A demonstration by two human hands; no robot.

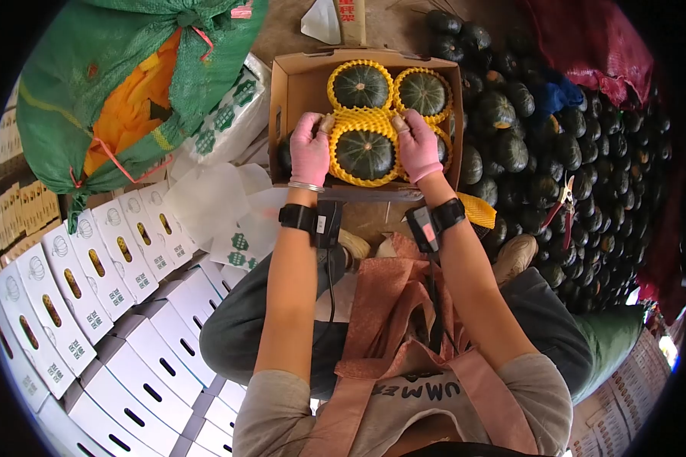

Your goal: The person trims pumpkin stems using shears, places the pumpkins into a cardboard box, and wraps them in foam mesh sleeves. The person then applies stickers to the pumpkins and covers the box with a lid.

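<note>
Left hand [310, 151] and right hand [419, 146], both pink-gloved, grip opposite sides of a yellow net [363, 119]. Net surrounds a squash [365, 155], located at near side of open box [280, 95]. Farther in: two netted squashes [360, 84]. Right of box: loose squash pile [568, 152], shears [563, 202] on top. Left: green sack [53, 114]; nearer, white cartons [164, 365].

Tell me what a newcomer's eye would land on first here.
Probably the dark green squash in bright yellow foam netting at the open cardboard box, with the pink-gloved left hand and right hand at the netting's sides. Next, perhaps, the mass of dark squashes along the right, and the green sack showing orange material at upper left.
</note>
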